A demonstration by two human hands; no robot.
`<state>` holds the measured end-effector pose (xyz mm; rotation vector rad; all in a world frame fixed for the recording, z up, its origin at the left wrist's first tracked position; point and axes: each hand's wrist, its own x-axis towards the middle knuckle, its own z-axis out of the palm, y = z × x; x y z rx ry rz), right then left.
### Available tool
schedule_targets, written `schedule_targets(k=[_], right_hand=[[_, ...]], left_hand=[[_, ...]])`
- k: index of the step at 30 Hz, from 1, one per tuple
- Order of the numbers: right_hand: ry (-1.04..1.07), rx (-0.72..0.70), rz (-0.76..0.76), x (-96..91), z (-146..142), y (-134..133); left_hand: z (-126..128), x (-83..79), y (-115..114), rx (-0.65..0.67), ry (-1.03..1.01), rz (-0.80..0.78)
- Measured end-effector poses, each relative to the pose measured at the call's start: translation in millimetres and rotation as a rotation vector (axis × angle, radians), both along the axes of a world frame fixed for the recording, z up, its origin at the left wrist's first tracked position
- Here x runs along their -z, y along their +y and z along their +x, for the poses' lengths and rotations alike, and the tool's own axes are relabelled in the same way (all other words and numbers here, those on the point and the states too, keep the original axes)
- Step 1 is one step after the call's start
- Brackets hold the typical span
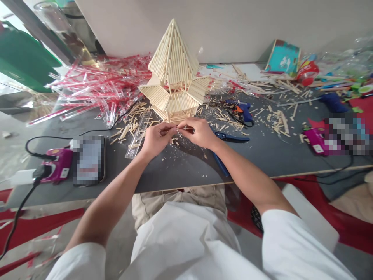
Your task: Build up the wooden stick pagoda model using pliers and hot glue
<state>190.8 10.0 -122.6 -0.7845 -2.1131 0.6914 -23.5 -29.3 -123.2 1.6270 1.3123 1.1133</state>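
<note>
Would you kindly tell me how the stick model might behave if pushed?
The stick model is probably light for its size, being built of thin sticks. It may tip if pushed high up, since it stands tall.

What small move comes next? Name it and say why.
Perhaps ease the left hand and right hand slightly forward to the stick structure: they meet right in front of it, though anything pinched between them is too small to identify.
</note>
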Motion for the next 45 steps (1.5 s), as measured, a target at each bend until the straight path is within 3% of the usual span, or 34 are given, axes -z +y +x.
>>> schedule_targets(k=[6, 17, 23, 30, 35, 45], right_hand=[[0.001, 0.000, -0.115, -4.0, 0, -1], [0.033, 0.033, -0.086, -7.6, 0, -2], [0.024, 0.042, -0.129, -9.5, -1, -4], [0.019, 0.044, -0.148, -5.6, -1, -3], [0.015, 0.044, -0.174, -3.4, -2, -3], [0.035, 0.011, -0.228, -2.7, 0, -2]], left_hand=[[1, -2.7, -1, 0.041, -0.080, -0.038], [0, 3.8, 4, 0.102, -0.208, -0.092], [-1, 7.2, 6, 0.053, -0.232, -0.090], [0, 9.0, 5, 0.035, -0.180, -0.094], [-1, 9.5, 3, -0.013, 0.017, -0.023], [-2, 9.1, 3, 0.030, 0.109, 0.041]])
